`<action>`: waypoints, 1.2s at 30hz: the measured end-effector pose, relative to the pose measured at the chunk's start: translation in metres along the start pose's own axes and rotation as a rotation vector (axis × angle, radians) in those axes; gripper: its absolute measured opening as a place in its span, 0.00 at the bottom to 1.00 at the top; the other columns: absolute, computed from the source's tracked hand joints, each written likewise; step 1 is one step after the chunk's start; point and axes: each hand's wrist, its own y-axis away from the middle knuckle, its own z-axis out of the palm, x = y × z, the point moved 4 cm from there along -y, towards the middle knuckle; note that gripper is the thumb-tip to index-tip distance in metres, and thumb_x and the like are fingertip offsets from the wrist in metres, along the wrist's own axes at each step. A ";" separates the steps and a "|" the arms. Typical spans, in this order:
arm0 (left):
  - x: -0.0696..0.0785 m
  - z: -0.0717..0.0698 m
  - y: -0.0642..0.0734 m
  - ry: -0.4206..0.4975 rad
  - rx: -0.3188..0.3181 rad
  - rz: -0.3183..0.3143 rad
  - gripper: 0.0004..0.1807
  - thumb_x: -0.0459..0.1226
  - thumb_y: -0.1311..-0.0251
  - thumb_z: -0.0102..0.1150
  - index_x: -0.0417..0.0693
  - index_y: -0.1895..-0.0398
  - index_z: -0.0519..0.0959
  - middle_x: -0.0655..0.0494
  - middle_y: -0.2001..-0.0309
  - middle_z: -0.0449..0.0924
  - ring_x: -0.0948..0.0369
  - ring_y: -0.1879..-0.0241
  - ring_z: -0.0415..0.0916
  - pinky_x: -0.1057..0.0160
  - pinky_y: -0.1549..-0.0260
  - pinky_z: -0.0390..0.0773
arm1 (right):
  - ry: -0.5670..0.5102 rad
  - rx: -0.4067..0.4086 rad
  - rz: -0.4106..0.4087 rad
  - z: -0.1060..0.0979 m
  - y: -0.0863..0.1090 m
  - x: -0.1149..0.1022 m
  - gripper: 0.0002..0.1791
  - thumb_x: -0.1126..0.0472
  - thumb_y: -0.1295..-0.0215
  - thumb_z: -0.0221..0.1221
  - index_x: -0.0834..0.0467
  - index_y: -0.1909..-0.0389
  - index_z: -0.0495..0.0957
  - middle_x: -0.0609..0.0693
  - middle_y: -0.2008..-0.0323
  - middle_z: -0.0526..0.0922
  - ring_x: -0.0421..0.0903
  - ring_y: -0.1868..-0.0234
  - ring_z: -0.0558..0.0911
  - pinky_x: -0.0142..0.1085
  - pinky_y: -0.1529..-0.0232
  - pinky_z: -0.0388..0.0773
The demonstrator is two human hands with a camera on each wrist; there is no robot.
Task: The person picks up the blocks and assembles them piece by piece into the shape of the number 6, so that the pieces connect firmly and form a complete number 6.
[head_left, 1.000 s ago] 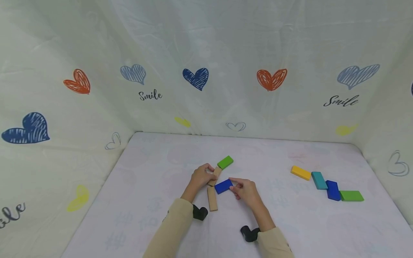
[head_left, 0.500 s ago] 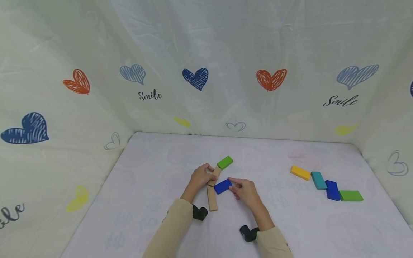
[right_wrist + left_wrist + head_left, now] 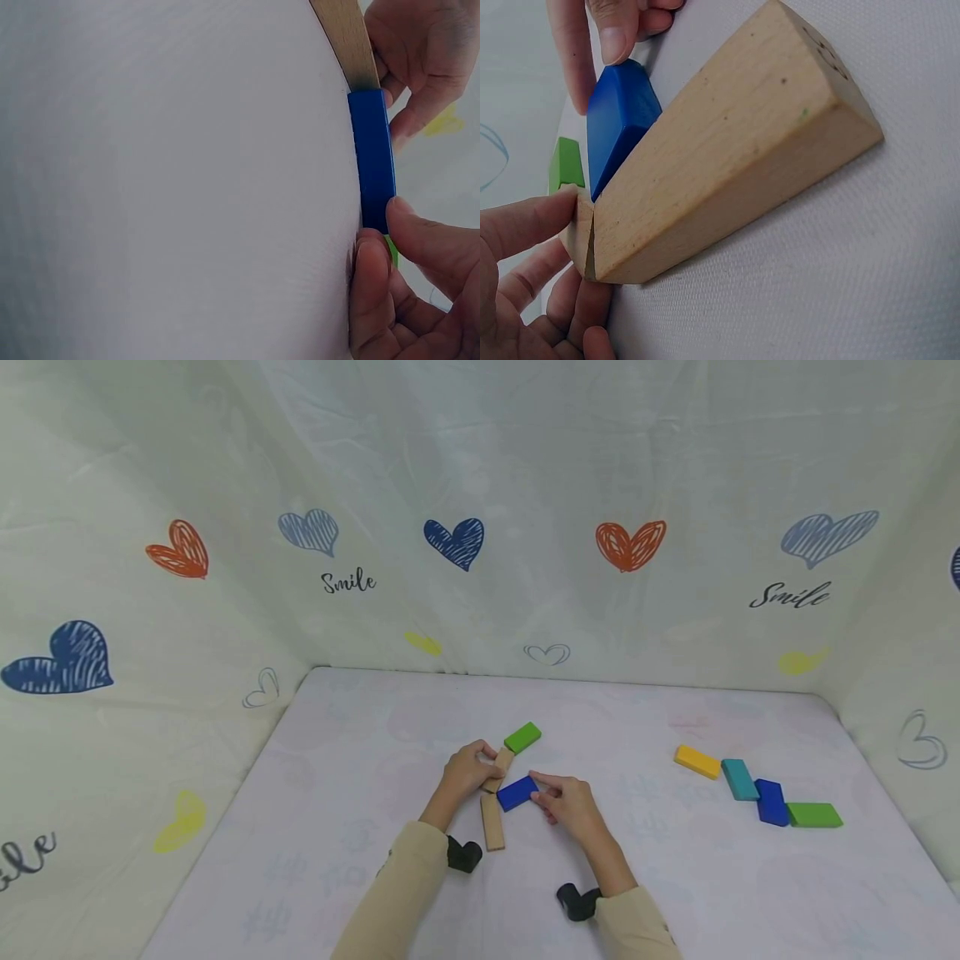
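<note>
Firstly: right hand [image 3: 567, 802], pinching blue block [image 3: 516, 794]; left hand [image 3: 467, 770], pinching far plank [image 3: 505, 762]; near plank [image 3: 727, 142], end marks [image 3: 825, 54] in left wrist view only; coloured row [image 3: 767, 793], head view only.

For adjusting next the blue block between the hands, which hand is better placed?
Probably the right hand: it pinches the blue block at its outer end, while the left hand holds the farther wooden block.

— Are the plain blocks [image 3: 720, 150] looking like wood?
— Yes, they are showing smooth, matt grain, while the blue block [image 3: 373, 161] is shining glossily
— Is the tabletop [image 3: 780, 292] shining?
— No, it is looking matt, finely woven
</note>
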 end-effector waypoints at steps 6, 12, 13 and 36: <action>-0.002 0.001 -0.002 -0.003 0.002 0.000 0.13 0.39 0.54 0.68 0.48 0.64 0.77 0.52 0.72 0.77 0.60 0.74 0.67 0.65 0.75 0.63 | -0.070 0.003 0.036 -0.001 0.000 0.005 0.24 0.65 0.41 0.61 0.60 0.42 0.73 0.49 0.82 0.76 0.41 0.83 0.74 0.30 0.78 0.72; -0.002 0.001 -0.002 -0.006 0.001 -0.007 0.13 0.40 0.54 0.68 0.48 0.64 0.78 0.52 0.69 0.78 0.60 0.73 0.67 0.65 0.74 0.63 | -0.129 0.012 0.036 -0.003 0.004 0.010 0.24 0.67 0.41 0.59 0.61 0.41 0.71 0.49 0.77 0.80 0.41 0.78 0.77 0.32 0.73 0.77; -0.002 0.001 -0.002 -0.003 0.001 -0.006 0.13 0.40 0.54 0.68 0.48 0.64 0.78 0.52 0.69 0.79 0.60 0.73 0.67 0.65 0.74 0.63 | -0.128 0.013 0.030 -0.004 0.006 0.010 0.24 0.66 0.41 0.59 0.61 0.42 0.71 0.49 0.76 0.81 0.41 0.78 0.78 0.32 0.73 0.77; -0.001 0.000 -0.001 0.007 -0.001 0.022 0.14 0.40 0.53 0.68 0.48 0.64 0.77 0.52 0.72 0.78 0.60 0.75 0.67 0.66 0.76 0.63 | 0.136 0.199 0.222 -0.139 0.059 0.070 0.30 0.48 0.32 0.50 0.60 0.35 0.62 0.66 0.38 0.63 0.62 0.39 0.63 0.53 0.43 0.67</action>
